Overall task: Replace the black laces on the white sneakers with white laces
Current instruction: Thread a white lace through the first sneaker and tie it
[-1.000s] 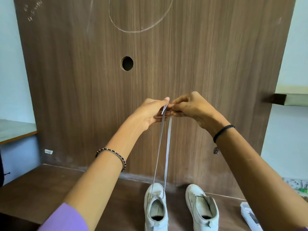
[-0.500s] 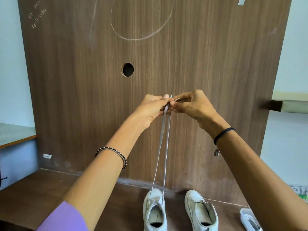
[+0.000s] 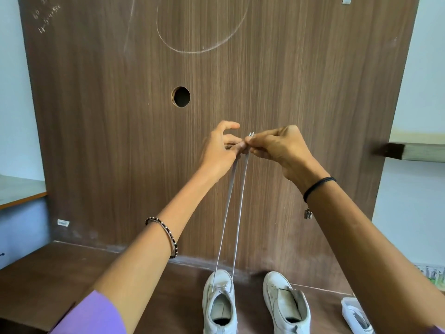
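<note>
Aloft, white lace in right hand

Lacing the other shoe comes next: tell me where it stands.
The other shoe stands low in the head view, just right of the laced shoe, toe toward the board.

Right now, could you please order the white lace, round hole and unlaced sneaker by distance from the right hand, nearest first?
1. white lace, pinched in the right hand
2. round hole, upper left
3. unlaced sneaker, far below
</note>
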The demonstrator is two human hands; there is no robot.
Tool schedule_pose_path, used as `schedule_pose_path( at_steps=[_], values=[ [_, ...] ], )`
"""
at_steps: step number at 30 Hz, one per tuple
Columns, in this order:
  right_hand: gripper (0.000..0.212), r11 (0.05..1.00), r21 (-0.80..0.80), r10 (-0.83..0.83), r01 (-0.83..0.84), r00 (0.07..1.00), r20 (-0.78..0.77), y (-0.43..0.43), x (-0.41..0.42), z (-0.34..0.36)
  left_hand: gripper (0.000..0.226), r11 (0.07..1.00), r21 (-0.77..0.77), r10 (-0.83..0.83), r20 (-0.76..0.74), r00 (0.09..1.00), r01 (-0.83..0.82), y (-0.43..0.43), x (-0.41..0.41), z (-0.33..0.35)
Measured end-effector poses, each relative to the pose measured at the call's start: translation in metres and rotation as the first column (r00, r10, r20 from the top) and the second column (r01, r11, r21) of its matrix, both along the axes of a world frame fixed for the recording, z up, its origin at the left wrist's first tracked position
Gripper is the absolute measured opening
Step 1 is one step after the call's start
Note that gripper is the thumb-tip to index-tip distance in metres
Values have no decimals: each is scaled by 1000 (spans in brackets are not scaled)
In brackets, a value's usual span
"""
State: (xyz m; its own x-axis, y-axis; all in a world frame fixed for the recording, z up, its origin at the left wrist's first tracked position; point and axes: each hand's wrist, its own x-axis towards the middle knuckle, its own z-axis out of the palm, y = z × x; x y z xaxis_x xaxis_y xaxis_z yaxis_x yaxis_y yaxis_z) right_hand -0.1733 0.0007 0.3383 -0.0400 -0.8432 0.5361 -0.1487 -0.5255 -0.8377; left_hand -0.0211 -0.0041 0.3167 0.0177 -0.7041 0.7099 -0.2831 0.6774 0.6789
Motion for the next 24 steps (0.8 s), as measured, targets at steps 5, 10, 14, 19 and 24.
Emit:
schedule_pose_path(
  at_steps=[5,10,14,19,24],
  values=[
    [14,997,77,-21,18,999,39,2,4,5,45,995,-80,63,-42,997,-66,-3,-1,-4],
    [10,991,131,12,-18,999,44,9,4,12,50,985,-146,86,-28,996,-89,-1,1,-1],
    [7,987,140,63,-75,994,89,10,6,14,52,981,-171,91,-10,996,-91,-1,1,4],
    [7,978,162,105,-130,982,156,9,7,17,53,986,-160,48,-47,998,-55,-1,5,8],
    [4,989,91,105,-120,981,163,5,11,11,55,992,-127,10,-49,999,-16,-3,8,10]
  ],
)
